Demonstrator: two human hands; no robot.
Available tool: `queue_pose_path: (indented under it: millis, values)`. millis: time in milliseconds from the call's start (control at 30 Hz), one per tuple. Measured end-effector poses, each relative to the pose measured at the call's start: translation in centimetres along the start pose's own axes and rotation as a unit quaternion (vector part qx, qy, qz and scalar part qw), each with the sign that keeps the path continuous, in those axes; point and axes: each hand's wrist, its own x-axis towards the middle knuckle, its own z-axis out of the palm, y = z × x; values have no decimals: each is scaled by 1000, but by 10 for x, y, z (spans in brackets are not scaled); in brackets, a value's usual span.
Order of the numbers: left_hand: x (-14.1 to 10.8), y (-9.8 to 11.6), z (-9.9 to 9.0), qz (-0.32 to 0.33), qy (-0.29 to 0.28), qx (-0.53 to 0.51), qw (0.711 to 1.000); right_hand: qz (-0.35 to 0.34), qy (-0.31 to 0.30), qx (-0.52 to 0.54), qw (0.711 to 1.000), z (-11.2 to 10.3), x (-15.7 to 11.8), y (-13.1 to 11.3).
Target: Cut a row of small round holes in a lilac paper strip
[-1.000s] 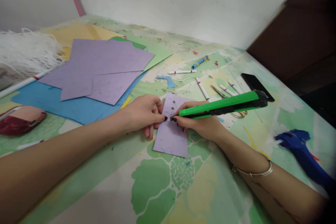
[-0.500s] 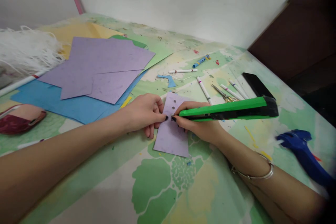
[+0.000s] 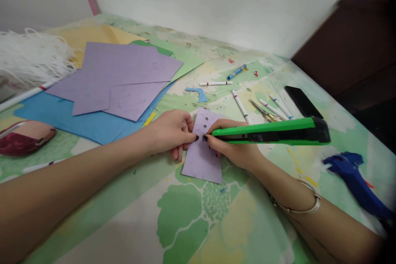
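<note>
A small purple paper piece lies on the patterned tablecloth, with a short row of round holes near its top. My left hand pinches its left edge, thumb on top of the sheet. A green box cutter is in my right hand, its handle pointing right. The cutter's tip touches the paper just below the holes, between thumb and forefinger. The blade itself is mostly hidden by my fingers.
Larger purple sheets overlap blue sheets at the left, near white shredded strands. Markers, scissors, a black phone and a blue glue gun lie to the right. A red pouch sits at far left.
The green cutter's far end has dipped slightly and shifted a little to the right. Both hands keep nearly the same place on the purple piece.
</note>
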Motion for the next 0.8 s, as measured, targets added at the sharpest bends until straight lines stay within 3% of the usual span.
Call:
queue_pose_path:
  millis: [233,433,567,800]
  values:
    - [1,-1,1,-5,4,5,1000,34,-8,54,998,0,1,-2]
    - [1,0,0,0,2,16,1000,101,-79,123,984,-8,7,3]
    - [2,0,0,-5,1,14,1000,106,-115,129,979,-16,9,6]
    - [3,-2,0,-4,0,23,1000,94,-125,118,981,-18,12,6]
